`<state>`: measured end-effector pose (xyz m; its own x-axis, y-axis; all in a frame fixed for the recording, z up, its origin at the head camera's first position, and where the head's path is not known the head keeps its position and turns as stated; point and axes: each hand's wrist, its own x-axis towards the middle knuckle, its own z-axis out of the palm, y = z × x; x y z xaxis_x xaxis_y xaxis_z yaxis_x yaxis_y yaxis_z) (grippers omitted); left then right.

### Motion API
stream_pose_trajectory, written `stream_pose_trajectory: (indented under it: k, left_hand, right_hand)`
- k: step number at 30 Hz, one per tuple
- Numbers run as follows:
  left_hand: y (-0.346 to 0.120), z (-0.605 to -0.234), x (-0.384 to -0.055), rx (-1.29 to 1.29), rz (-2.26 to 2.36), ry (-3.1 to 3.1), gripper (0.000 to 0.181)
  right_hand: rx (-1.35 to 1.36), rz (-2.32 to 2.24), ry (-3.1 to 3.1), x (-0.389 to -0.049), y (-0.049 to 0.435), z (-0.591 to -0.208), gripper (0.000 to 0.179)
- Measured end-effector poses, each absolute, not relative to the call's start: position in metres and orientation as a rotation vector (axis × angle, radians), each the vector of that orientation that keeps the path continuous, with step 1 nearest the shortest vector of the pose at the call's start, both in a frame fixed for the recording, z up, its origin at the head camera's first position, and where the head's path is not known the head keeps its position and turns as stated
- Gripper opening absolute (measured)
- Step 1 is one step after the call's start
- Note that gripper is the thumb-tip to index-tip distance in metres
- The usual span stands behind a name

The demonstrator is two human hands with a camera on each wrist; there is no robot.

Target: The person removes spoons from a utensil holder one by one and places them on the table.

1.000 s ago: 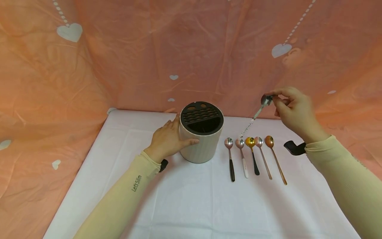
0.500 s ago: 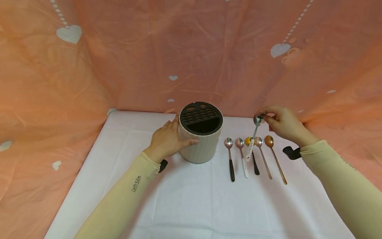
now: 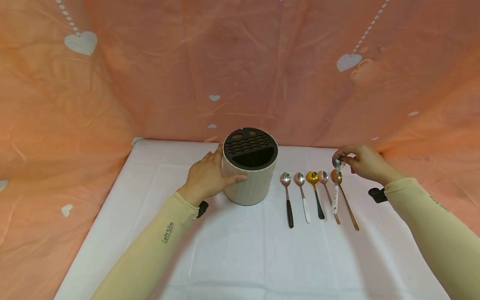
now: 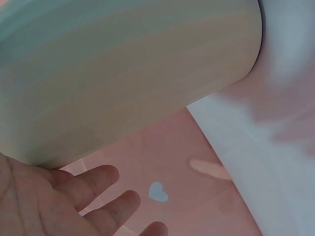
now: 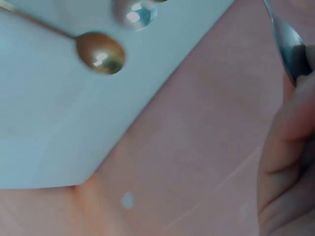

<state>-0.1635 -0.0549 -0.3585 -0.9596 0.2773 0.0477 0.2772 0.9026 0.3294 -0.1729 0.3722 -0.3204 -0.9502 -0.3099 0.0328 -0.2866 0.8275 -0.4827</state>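
Observation:
My left hand [image 3: 206, 174] rests with fairly straight fingers against the left side of a cream cylindrical utensil holder [image 3: 248, 187], whose black lid [image 3: 250, 149] has slots and holes. In the left wrist view the holder's wall [image 4: 133, 78] fills the upper part, above the spread fingers. My right hand [image 3: 366, 163] pinches a silver spoon [image 3: 335, 199] by its bowl, the white patterned handle hanging down. That spoon overlaps the copper spoon [image 3: 348, 208] and the pinkish spoon [image 3: 323, 177] in the head view. In the right wrist view the pinched bowl [image 5: 290, 44] shows at the right edge.
Left of those lie a black-handled spoon [image 3: 288, 208], a white-handled spoon [image 3: 305, 208] and a gold-bowled spoon [image 3: 313, 178], side by side on the white table [image 3: 225, 254]. An orange curtain [image 3: 180, 75] with hearts stands along the table's back edge.
My right hand has come down and then shifted right with the silver spoon, whose handle swung from slanting to nearly vertical. My left hand stays against the holder.

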Motion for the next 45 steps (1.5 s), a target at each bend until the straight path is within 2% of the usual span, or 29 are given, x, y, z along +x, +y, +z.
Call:
stream_pose_trajectory:
  k: [15, 29, 39, 45]
  left_hand:
    - [-0.054, -0.361, -0.164, 0.426, 0.522, 3.059, 0.123]
    - [-0.053, -0.359, -0.165, 0.429, 0.491, 3.059, 0.124]
    - [-0.053, -0.360, -0.165, 0.426, 0.484, 3.059, 0.123]
    - [-0.052, -0.360, -0.164, 0.422, 0.502, 3.064, 0.122]
  right_hand:
    - [-0.456, -0.715, 2.840, -0.180, 0.430, -0.352, 0.026]
    - [-0.365, -0.497, 2.699, -0.187, 0.445, -0.345, 0.024]
    - [-0.402, -0.403, 2.739, -0.195, 0.448, -0.366, 0.021]
    - [-0.334, -0.495, 2.804, -0.192, 0.456, -0.383, 0.021]
